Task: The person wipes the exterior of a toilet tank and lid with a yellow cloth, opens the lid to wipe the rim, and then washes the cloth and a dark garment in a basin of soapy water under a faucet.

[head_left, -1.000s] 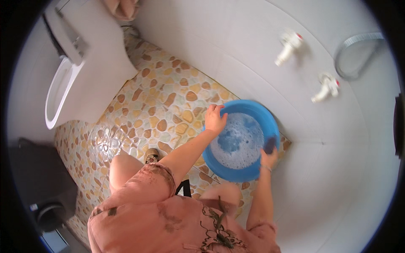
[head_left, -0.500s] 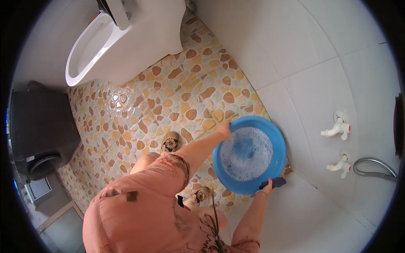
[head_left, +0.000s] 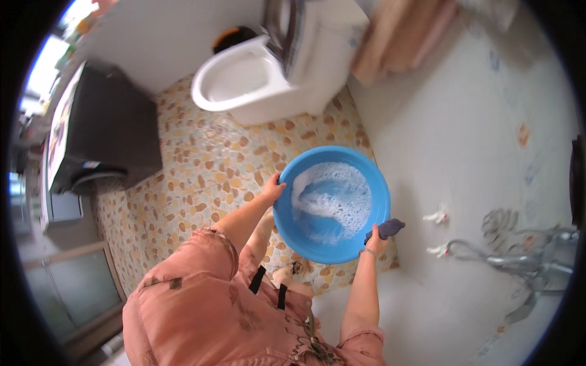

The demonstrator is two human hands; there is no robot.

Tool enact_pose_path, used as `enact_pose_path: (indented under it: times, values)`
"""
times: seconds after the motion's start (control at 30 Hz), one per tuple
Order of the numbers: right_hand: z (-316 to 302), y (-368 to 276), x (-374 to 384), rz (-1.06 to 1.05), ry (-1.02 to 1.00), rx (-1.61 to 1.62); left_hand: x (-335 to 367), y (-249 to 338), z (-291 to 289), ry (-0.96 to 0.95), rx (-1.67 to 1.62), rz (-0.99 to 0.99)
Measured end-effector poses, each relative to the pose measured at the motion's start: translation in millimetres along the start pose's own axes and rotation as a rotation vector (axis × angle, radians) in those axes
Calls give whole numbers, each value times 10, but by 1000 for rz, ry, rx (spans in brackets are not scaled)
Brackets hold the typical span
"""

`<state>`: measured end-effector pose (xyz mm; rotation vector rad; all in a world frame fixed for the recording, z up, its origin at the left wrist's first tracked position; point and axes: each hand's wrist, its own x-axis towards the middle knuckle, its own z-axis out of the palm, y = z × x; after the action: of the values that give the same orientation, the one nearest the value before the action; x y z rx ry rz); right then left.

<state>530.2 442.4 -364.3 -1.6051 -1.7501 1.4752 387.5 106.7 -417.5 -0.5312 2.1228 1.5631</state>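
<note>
A round blue basin (head_left: 332, 255) holds water under white suds (head_left: 345, 204). It seems to be lifted off the floor, in front of my legs. My left hand (head_left: 274, 188) is closed round its left rim, with the fingers partly over the edge. At the lower right of the rim, my right hand (head_left: 376, 242) grips the basin too. Between that hand and the rim is a dark purple-grey cloth (head_left: 391, 228), bunched up and sticking out past the basin's side.
A white toilet (head_left: 244, 73) with its lid raised stands ahead on the pebble-patterned floor (head_left: 207, 158). A dark front-loading washing machine (head_left: 116, 125) is at the left. White taps (head_left: 438, 216) and a shower mixer with a metal hose (head_left: 506, 260) are on the right wall.
The basin has come up and shifted left in the picture, both hands still on it. The suds have swirled. My view has tilted up, showing more of the toilet and the shower mixer.
</note>
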Motion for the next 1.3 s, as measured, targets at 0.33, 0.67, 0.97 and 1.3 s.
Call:
enact_pose_path:
  times: [0.33, 0.67, 0.97, 1.3]
  values:
    - [1665, -1709, -1404, -170, -440, 3, -505, 966, -2564, 291, -387, 9]
    - [3202, -1864, -2681, -132, -476, 73, 239, 988, -4247, 387, -335, -8]
    - [4047, -2508, -2983, 89, -491, -109, 1156, 1139, -4919, 252, -244, -288]
    - [4302, -2740, -2548, 241, -440, -184, 1877, 1630, -4953, 183, -227, -366]
